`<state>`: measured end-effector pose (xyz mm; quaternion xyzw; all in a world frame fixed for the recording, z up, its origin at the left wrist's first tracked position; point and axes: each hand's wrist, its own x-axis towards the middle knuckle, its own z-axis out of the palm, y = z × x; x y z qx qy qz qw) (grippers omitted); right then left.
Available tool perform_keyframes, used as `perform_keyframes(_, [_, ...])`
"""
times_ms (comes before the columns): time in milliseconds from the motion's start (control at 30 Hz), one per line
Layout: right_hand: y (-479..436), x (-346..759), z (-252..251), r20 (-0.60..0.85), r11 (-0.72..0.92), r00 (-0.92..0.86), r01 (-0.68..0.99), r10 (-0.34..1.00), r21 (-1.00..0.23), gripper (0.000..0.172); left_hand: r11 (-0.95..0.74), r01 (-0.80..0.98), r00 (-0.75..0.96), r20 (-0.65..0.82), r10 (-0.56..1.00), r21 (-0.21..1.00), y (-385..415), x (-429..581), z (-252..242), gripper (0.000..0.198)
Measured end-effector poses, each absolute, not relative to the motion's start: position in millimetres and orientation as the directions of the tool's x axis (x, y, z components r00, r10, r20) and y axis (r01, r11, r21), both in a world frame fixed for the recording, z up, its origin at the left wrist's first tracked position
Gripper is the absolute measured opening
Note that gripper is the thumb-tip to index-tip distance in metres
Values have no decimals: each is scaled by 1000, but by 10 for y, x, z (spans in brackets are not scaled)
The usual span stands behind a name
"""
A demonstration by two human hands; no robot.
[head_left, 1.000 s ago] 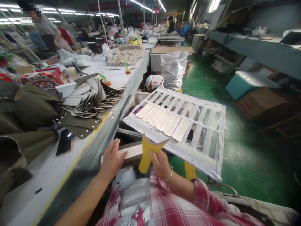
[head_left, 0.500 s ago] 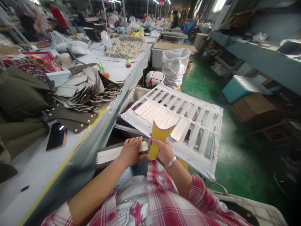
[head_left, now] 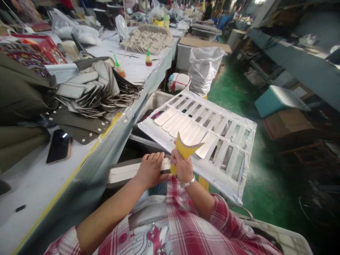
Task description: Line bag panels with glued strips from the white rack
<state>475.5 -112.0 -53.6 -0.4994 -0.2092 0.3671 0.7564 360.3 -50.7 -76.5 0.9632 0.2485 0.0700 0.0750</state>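
Observation:
My left hand lies over the right part of a long white-topped block with dark grey edges, its fingers wrapped over the far side. The block sits low beside the table edge, in front of my body. Close against its right end, my right hand is closed around a yellow piece with a curved, notched top. The lower end of that piece is partly hidden by my fingers. Just beyond is a white slotted rack holding several pale rounded strips in its slots.
On the left table are a stack of grey-edged flat pieces, a phone and two green-tipped bottles. A metal tub sits under the rack. A silvery sack stands beyond; a teal box is on the right.
My right hand has turned, and the yellow piece's notched end now tips further right. My left hand stays on the block. The view has shifted slightly.

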Motion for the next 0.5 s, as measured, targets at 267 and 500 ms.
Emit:
perform_keyframes(267, [-1081, 4680, -589, -17, 191, 676, -231, 736, -954, 43, -855, 476, 864, 75, 499, 203, -472, 3613, -733, 77])
perform_keyframes(500, [-1001, 4705, -816, 104, 86, 685, 60, 721, -994, 33, -846, 475, 864, 52, 500, 243, -430, 3635, -746, 74])
